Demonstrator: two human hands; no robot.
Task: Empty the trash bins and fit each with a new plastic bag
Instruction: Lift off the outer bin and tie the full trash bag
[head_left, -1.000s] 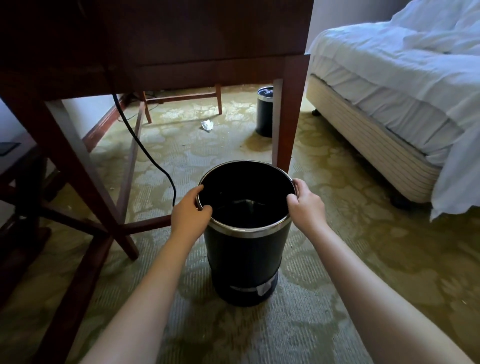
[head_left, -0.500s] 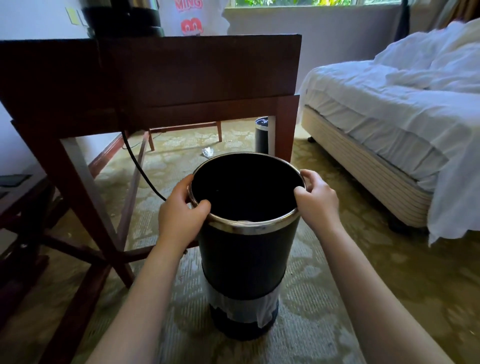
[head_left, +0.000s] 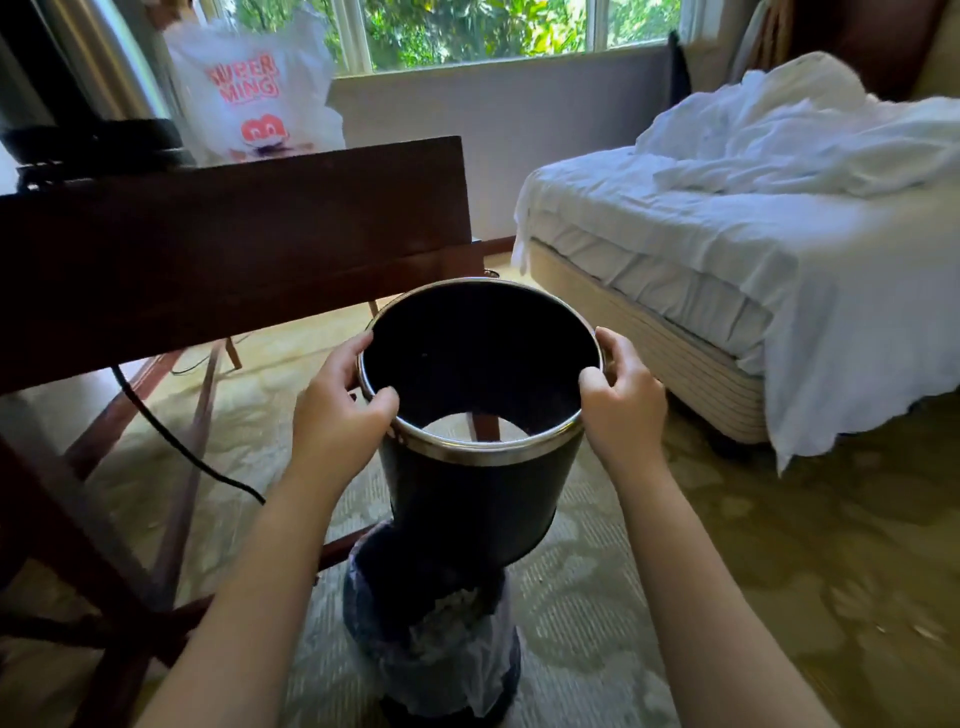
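I hold a black outer bin shell (head_left: 483, 499) with a silver rim in the air, tilted away from me. It has no bottom, and carpet shows through it. My left hand (head_left: 340, 415) grips the rim on the left, thumb inside. On the right side my right hand (head_left: 621, 402) grips the rim the same way. Directly below, on the carpet, stands the inner bin (head_left: 431, 623), lined with a clear plastic bag and holding crumpled trash. The shell's lower edge hangs just above it.
A dark wooden desk (head_left: 234, 244) stands close on the left, with a black cable (head_left: 171, 441) hanging down to the floor. A white printed plastic bag (head_left: 254, 98) sits on the desk. A bed with white sheets (head_left: 727, 249) fills the right.
Both hands have lifted the outer shell straight up, clear of the inner lined bin, which stays on the carpet. My view has tilted up toward the window.
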